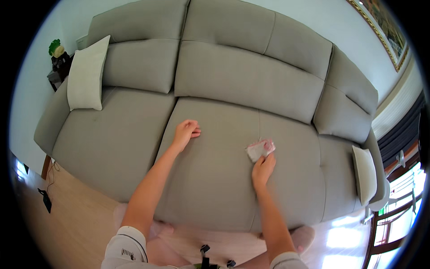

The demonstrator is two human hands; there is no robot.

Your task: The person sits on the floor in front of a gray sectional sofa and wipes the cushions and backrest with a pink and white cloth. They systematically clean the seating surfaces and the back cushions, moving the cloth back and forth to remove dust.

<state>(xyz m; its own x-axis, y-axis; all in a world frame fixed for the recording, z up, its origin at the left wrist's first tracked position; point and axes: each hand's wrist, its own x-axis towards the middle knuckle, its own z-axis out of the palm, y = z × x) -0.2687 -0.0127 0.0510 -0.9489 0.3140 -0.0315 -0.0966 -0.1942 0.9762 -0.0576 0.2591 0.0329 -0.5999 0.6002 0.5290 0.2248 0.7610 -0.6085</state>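
My right hand (pixel 263 169) grips a small white cloth with pink markings (pixel 258 150), which is over the wide middle seat of a grey sofa (pixel 208 181). The cloth is crumpled, and its far end extends past my fingertips. Over the left part of the same seat is my left hand (pixel 186 131), its fingers curled in loosely and no object visible in it. Whether its knuckles touch the upholstery, I cannot tell.
A white cushion (pixel 88 75) leans at the sofa's left arm, another cushion (pixel 365 175) at the right. Beyond the left arm, a cabbage-shaped ornament (pixel 57 49) stands on a dark side table (pixel 55 76). A black device with a cord (pixel 45 200) lies on the wooden floor (pixel 77 222).
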